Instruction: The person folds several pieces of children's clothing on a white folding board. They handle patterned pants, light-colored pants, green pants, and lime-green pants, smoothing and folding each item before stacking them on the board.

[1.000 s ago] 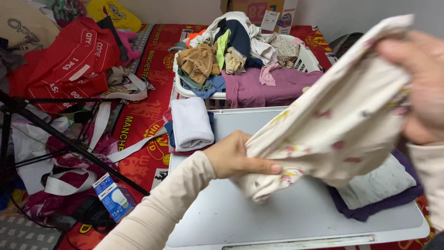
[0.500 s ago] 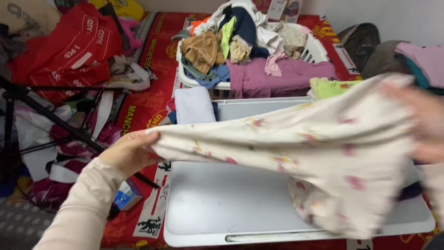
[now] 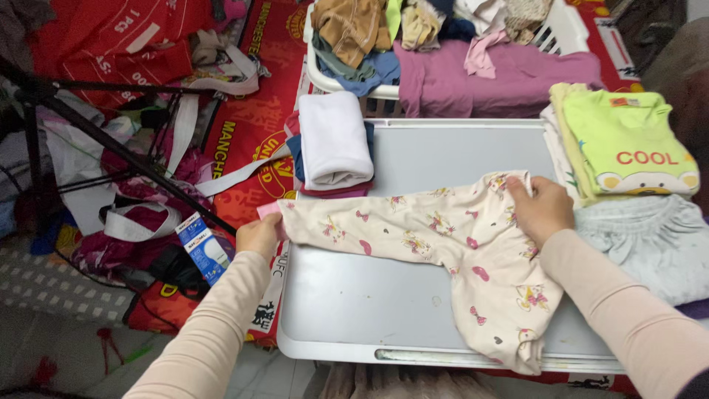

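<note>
both forearms reach forward in cream sleeves over the white desk [image 3: 347,310]. the left hand [image 3: 260,235] sits at the desk's left edge, fingers closed on the cuff end of the cream printed pants [image 3: 443,244]. the right hand [image 3: 543,209] lies palm down toward the desk's right side, fingers curled and pinching the waistband. the pants lie flat on the desk, one leg stretched between the two hands with its long axis running left to right, the other leg angling down toward the desk's near edge. at the desk's far left corner sits a folded white cloth [image 3: 334,140]; at its right, a green shirt [image 3: 628,144] tops a folded stack. beyond the desk's far edge stands a white laundry basket [image 3: 569,26] heaped with clothes.
</note>
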